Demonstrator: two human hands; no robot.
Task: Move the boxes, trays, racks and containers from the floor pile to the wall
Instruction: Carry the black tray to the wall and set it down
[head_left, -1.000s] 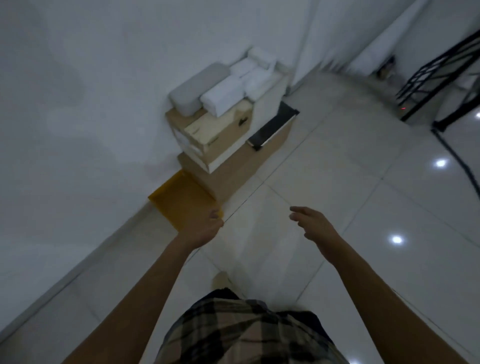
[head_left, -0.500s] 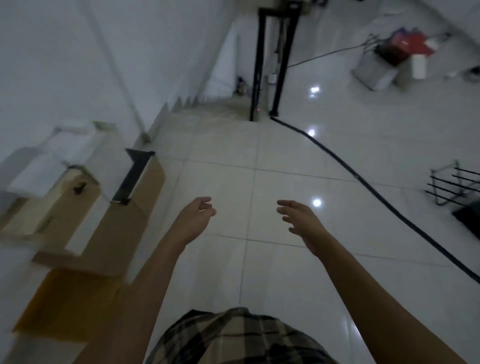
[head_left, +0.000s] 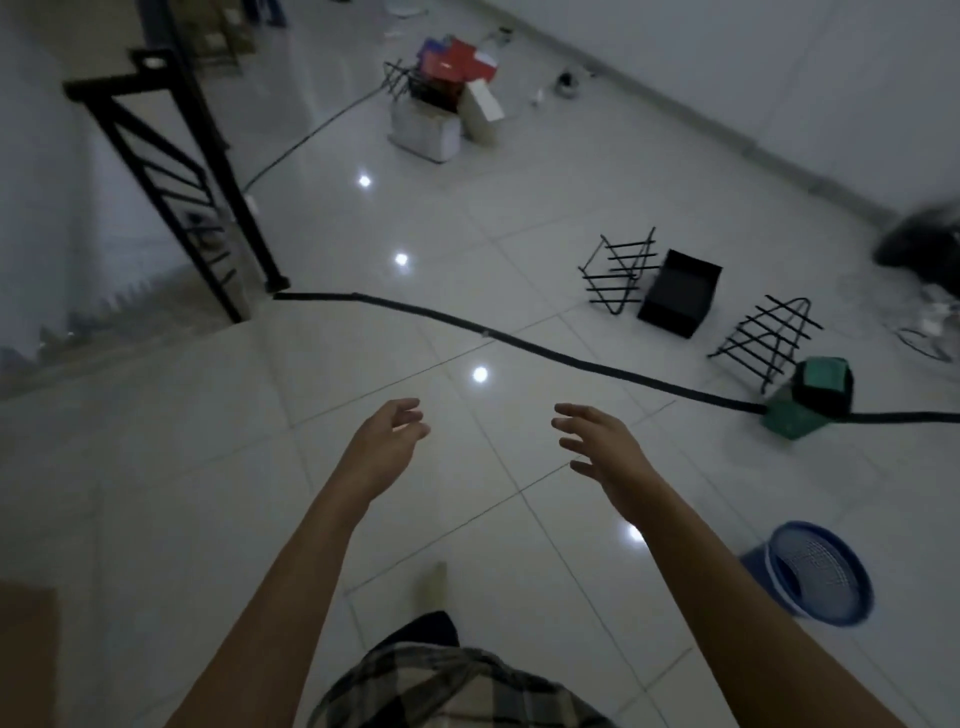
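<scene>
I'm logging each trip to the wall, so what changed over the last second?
The view swung right, from the stack at the wall to the open floor; the stack has left sight. Two wire racks, a black box and a blue basket came into view. The left hand and right hand stayed empty, fingers relaxed, held out ahead.

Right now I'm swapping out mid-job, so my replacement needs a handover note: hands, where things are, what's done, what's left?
Left hand and right hand: both open, empty, held out over the tiles.
On the floor ahead, to the right: first wire rack, black box, second wire rack, green container. The blue basket is nearer.
Far pile: white box, red boxes.
Done: unclear; only a cardboard corner shows at lower left.
Left: carry all these to the wall.
</scene>
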